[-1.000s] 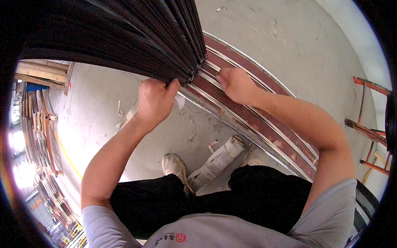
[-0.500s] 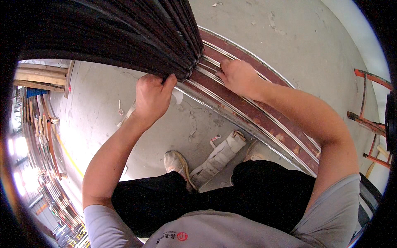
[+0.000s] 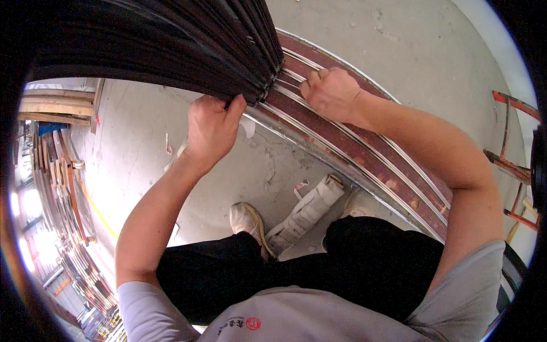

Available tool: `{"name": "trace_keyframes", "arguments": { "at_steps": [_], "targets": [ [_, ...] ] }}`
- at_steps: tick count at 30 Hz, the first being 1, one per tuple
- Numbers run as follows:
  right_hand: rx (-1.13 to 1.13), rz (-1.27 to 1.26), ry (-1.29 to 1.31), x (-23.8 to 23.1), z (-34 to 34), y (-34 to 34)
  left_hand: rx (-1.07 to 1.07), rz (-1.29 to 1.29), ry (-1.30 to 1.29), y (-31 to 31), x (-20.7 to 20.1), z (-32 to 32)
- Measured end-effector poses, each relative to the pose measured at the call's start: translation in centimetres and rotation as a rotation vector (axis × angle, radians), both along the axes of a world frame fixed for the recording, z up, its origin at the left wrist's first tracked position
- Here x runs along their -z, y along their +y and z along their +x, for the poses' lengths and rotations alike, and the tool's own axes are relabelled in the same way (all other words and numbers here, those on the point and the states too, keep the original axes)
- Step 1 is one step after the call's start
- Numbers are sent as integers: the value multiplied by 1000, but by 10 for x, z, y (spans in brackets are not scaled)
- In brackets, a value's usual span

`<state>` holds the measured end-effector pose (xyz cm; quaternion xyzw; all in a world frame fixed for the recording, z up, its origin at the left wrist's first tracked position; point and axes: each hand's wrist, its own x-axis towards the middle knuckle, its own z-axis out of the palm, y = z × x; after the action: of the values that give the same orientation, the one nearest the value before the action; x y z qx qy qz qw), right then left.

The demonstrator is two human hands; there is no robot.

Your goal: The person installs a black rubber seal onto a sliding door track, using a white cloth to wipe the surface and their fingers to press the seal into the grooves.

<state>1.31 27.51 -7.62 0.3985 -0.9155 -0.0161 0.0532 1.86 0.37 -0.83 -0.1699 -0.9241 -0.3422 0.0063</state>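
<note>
A large sheet of gathered black fabric fills the upper left, its pleats bunched at one end on a dark red board with pale metal rails. My left hand is closed on the fabric's near lower edge, thumb pressed against the curled fingers. To the right of the bunched end, my right hand rests over the metal rails with its fingers curled down. Its fingertips are hidden behind the hand, so what they hold cannot be made out.
A roll of whitish wrapped material lies on the concrete floor between my shoes. Long strips and profiles stand along the left, near stacked timber. An orange-red metal frame stands at the right.
The view has shifted slightly. My right hand's fingers are curled closer to the rails, and my left hand keeps its hold on the fabric edge.
</note>
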Motion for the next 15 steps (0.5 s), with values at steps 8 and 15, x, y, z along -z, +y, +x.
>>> {"name": "trace_keyframes", "arguments": {
  "at_steps": [8,15],
  "targets": [
    [133,-353,-353,18,2,-8,5,-19,4,1,1,1],
    [472,-745,-691,21,7,-12,2,14,18,2,-1,1]
  ]
}}
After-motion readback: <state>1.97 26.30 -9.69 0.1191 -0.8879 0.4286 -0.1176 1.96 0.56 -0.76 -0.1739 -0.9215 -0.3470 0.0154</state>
